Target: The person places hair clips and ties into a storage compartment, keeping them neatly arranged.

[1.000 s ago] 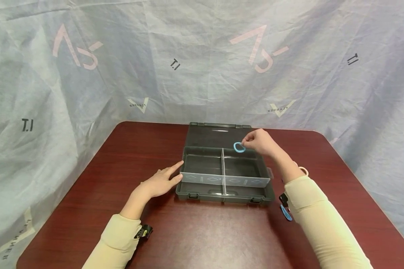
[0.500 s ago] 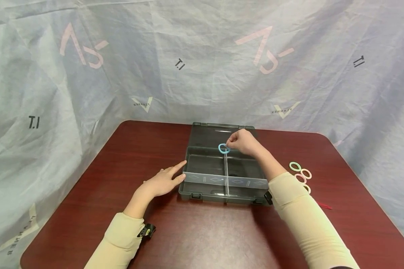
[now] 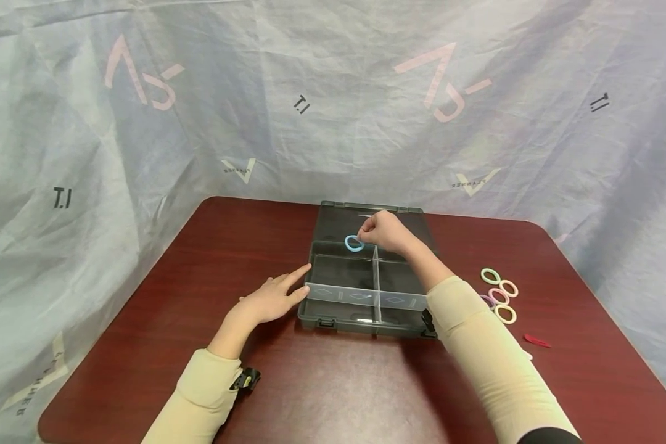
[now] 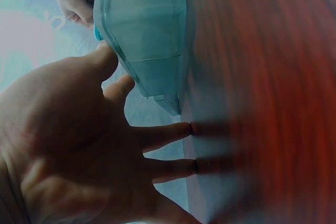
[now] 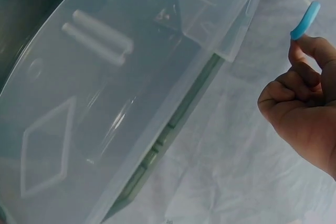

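My right hand (image 3: 385,233) pinches a light blue hair tie (image 3: 354,250) between thumb and fingertips, over the back left part of a grey see-through divided box (image 3: 333,324). In the right wrist view the blue hair tie (image 5: 307,20) appears edge-on, at the tips of the finger and thumb. My left hand (image 3: 270,300) rests against the box's left side, fingers spread and fairly straight. Seen from the left wrist, thumb and forefinger of the left hand (image 4: 89,129) lie along the box wall (image 4: 144,35), while other fingertips reach the table.
The box's lid (image 3: 338,222) lies open toward the back. A clear patterned divider (image 3: 338,294) crosses the box, and another runs front to back. Several pastel hair ties (image 3: 498,296) and a red hair clip (image 3: 537,341) lie on the dark red table (image 3: 255,240). A grey cloth hangs behind.
My right hand has carried the blue hair tie leftward, from over the right compartment to over the left one. The ties at the right came into view. The left hand keeps its place.
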